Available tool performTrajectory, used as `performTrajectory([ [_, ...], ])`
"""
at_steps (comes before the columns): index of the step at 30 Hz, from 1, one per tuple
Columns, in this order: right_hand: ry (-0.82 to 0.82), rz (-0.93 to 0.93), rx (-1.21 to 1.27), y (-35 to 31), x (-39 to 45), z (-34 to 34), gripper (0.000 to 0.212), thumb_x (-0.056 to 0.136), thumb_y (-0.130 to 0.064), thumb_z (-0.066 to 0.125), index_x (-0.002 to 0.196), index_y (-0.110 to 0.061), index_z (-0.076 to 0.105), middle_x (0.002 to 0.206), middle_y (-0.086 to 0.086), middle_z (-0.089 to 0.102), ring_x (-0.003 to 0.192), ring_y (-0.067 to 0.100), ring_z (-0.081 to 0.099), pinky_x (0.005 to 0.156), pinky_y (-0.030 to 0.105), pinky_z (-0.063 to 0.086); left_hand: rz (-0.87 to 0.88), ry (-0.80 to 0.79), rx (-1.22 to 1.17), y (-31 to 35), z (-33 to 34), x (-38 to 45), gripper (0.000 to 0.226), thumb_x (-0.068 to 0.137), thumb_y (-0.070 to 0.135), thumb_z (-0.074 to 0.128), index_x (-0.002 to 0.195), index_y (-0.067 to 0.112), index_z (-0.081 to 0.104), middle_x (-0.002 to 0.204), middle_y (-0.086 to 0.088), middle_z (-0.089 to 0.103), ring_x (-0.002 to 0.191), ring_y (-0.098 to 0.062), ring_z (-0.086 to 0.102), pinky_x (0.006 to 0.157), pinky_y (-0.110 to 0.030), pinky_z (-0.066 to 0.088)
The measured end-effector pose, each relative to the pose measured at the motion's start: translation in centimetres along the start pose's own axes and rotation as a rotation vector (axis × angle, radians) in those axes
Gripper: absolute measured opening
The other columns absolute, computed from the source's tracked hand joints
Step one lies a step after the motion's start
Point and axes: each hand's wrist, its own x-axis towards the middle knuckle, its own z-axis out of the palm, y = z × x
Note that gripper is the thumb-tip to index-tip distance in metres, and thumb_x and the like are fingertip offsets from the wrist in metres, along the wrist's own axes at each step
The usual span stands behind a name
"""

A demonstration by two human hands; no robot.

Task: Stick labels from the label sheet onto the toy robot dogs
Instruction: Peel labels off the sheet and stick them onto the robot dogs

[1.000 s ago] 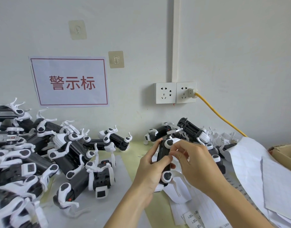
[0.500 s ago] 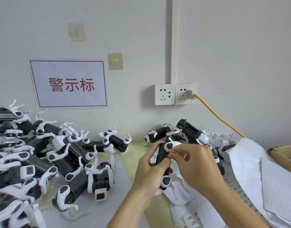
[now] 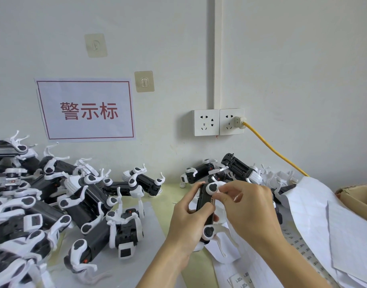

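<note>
Left hand (image 3: 186,223) grips 1 dog (image 3: 205,206) by its stiff black body, above the table's middle. Right hand (image 3: 247,206) pinches at its side, probably pressing a label. Light, rigid plastic; thin white legs look fragile, so hold the body.

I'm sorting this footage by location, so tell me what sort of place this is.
Probably a small toy assembly or labelling workstation. Dozens of identical toy robot dogs are piled along the wall, peeled label sheets lie at right, and a printed sign hangs above.

Wall sign (image 3: 86,110) reads 警示标
</note>
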Motion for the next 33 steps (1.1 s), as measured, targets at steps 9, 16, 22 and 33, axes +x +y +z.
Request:
performTrajectory([
  [9, -0.170, -0.279, 0.024, -0.9, -0.6, -1.1, 0.035, 0.077, -0.014, 0.053, 0.093, -0.029, 0.080, 0.069, -0.026, 0.066, 0.059, 0.009, 0.060, 0.055, 0.013, 0.044, -0.051, -0.010, -0.205, -0.4, -0.4, 0.7, 0.037, 0.090, 0.013, 0.063, 0.114, 0.040, 0.071, 0.085, -0.021, 0.067, 0.074, -0.031, 0.058, 0.063, -0.037, 0.056],
  [16, -0.271, -0.336, -0.081, -1.4, -0.8, -1.6, 0.047, 0.073, -0.013, 0.051, 0.106, -0.033, 0.079, 0.057, -0.031, 0.048, 0.060, 0.005, 0.054, 0.056, 0.012, 0.039, -0.055, -0.020, -0.297, -0.5, -0.7, 0.8, 0.044, 0.094, 0.009, 0.055, 0.131, 0.032, 0.062, 0.081, -0.018, 0.067, 0.066, -0.028, 0.060, 0.051, -0.030, 0.052],
  [22, -0.267, -0.289, -0.133, -1.6, -0.7, -1.6, 0.051, 0.074, -0.015, 0.048, 0.110, -0.036, 0.077, 0.048, -0.030, 0.040, 0.052, -0.001, 0.048, 0.054, 0.011, 0.030, -0.028, -0.016, -0.260, -0.7, -0.4, 0.9, 0.048, 0.094, 0.006, 0.054, 0.119, 0.045, 0.068, 0.082, -0.022, 0.065, 0.072, -0.032, 0.060, 0.062, -0.037, 0.053],
  [33, -0.303, -0.225, -0.004, -1.3, -0.8, -1.4, 0.055, 0.076, -0.015, 0.044, 0.118, -0.034, 0.074, 0.054, -0.008, 0.059, 0.045, 0.012, 0.040, 0.049, 0.011, 0.029, 0.000, -0.016, -0.290, -1.0, -0.6, 1.4, 0.048, 0.094, 0.005, 0.050, 0.127, 0.037, 0.064, 0.083, -0.023, 0.065, 0.066, -0.031, 0.058, 0.056, -0.034, 0.052],
])
